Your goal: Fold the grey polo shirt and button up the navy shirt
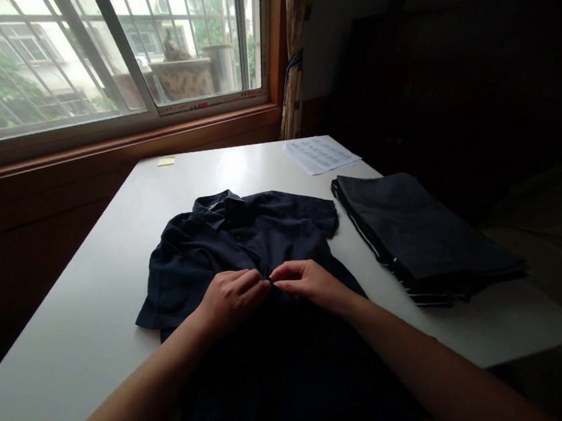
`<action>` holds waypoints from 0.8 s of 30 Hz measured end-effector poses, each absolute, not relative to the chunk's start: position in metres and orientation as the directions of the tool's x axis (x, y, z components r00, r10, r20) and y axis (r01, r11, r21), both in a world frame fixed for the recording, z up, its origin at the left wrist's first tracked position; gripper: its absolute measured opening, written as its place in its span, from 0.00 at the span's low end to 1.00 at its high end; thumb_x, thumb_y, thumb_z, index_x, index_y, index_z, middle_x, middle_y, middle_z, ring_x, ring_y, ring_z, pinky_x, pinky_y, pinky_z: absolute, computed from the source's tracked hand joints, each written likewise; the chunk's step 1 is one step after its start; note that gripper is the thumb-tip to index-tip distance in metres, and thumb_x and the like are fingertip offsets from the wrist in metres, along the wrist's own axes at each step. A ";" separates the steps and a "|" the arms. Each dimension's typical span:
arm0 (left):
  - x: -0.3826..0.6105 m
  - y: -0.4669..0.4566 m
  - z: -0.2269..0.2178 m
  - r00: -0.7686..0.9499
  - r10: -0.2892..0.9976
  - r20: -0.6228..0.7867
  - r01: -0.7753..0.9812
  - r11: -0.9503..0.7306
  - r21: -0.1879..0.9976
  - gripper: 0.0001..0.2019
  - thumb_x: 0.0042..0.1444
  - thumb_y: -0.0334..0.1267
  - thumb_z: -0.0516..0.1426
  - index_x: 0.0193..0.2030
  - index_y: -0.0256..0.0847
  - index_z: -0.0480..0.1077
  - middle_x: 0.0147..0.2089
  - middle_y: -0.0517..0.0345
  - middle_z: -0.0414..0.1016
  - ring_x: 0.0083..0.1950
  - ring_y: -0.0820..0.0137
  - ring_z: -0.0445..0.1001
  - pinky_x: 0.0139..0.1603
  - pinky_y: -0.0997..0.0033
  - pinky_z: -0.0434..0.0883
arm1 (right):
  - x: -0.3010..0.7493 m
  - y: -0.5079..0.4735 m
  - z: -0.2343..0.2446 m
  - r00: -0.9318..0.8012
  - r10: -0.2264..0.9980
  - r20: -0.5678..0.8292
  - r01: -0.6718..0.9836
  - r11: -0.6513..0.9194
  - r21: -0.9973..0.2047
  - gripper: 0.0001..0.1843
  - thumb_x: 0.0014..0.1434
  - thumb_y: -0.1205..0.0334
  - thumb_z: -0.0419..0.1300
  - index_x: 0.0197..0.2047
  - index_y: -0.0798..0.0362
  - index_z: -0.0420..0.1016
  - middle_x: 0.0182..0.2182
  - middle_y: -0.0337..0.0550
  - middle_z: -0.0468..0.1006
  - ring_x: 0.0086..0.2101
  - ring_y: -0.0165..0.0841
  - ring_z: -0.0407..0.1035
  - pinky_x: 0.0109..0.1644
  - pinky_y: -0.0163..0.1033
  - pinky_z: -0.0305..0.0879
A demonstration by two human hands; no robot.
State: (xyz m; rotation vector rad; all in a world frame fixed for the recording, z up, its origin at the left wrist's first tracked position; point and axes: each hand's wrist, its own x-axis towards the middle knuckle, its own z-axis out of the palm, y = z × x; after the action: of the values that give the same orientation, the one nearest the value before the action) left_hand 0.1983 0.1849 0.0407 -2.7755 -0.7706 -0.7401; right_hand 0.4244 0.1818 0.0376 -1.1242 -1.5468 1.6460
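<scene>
A dark navy short-sleeved shirt [282,224] lies front side up on the white table [91,270], its collar toward the window and its sleeves spread to both sides. My left hand [237,297] is closed on the left edge of the front opening, about mid-chest. Right beside it, my right hand [309,284] pinches the shirt's front with thumb and fingers. The fingertips of both hands nearly meet at the placket. Any button between them is too small and dark to make out. The lower part of the shirt fades into shadow beneath my forearms.
A stack of folded dark clothes [413,223] lies at the table's right edge, close to the shirt's sleeve. Printed papers [321,154] rest at the far right corner, and a yellow sticky note [166,161] at the far left. Behind stands a barred window [190,109] with a curtain [295,55].
</scene>
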 end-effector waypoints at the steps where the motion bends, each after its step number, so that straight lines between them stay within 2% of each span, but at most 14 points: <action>1: 0.198 0.185 0.039 0.744 0.444 0.499 0.524 -0.852 -0.023 0.07 0.66 0.35 0.52 0.38 0.41 0.71 0.31 0.61 0.72 0.29 0.73 0.69 0.27 0.72 0.62 | 0.424 0.182 0.037 -0.457 0.873 -0.173 0.123 -0.131 -0.984 0.15 0.54 0.56 0.67 0.44 0.54 0.81 0.27 0.37 0.76 0.24 0.26 0.65 0.28 0.32 0.60; 6: 0.197 0.187 0.034 0.718 0.474 0.510 0.518 -0.853 0.062 0.05 0.66 0.35 0.53 0.43 0.40 0.70 0.36 0.59 0.76 0.33 0.73 0.74 0.31 0.74 0.66 | 0.422 0.181 0.036 -0.448 0.882 -0.145 0.132 -0.095 -0.987 0.15 0.53 0.58 0.67 0.43 0.54 0.81 0.31 0.39 0.78 0.27 0.27 0.67 0.29 0.32 0.61; 9: 0.197 0.188 0.034 0.722 0.454 0.522 0.498 -0.865 0.064 0.10 0.66 0.34 0.54 0.53 0.41 0.68 0.40 0.57 0.77 0.37 0.71 0.75 0.34 0.73 0.69 | 0.422 0.181 0.036 -0.446 0.884 -0.139 0.116 -0.097 -0.989 0.14 0.53 0.57 0.67 0.42 0.55 0.81 0.32 0.40 0.78 0.28 0.28 0.68 0.30 0.32 0.62; 11: 0.197 0.188 0.036 0.746 0.431 0.508 0.474 -0.879 0.050 0.13 0.66 0.34 0.54 0.56 0.42 0.67 0.40 0.56 0.77 0.37 0.71 0.75 0.34 0.73 0.69 | 0.422 0.181 0.036 -0.443 0.885 -0.140 0.119 -0.097 -0.988 0.14 0.53 0.57 0.67 0.42 0.55 0.81 0.32 0.41 0.79 0.29 0.29 0.68 0.31 0.32 0.62; 17: 0.197 0.189 0.040 0.765 0.436 0.474 0.460 -0.885 0.071 0.07 0.66 0.34 0.53 0.46 0.39 0.71 0.37 0.55 0.75 0.36 0.71 0.75 0.34 0.73 0.70 | 0.421 0.180 0.039 -0.452 0.884 -0.124 0.123 -0.076 -0.990 0.14 0.53 0.58 0.68 0.42 0.54 0.82 0.32 0.40 0.79 0.29 0.27 0.68 0.32 0.32 0.62; 24: 0.196 0.188 0.040 0.741 0.446 0.502 0.480 -0.875 0.068 0.05 0.66 0.35 0.53 0.44 0.41 0.70 0.38 0.58 0.76 0.35 0.72 0.76 0.33 0.74 0.69 | 0.422 0.180 0.039 -0.468 0.870 -0.154 0.115 -0.113 -0.987 0.17 0.53 0.54 0.68 0.44 0.54 0.81 0.28 0.38 0.77 0.25 0.26 0.65 0.29 0.32 0.60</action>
State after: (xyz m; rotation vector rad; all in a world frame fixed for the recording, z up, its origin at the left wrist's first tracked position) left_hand 0.1959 0.1878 0.0395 -2.8700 -0.7639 -0.8011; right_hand 0.4225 0.1802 0.0388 -1.1013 -1.5675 1.6395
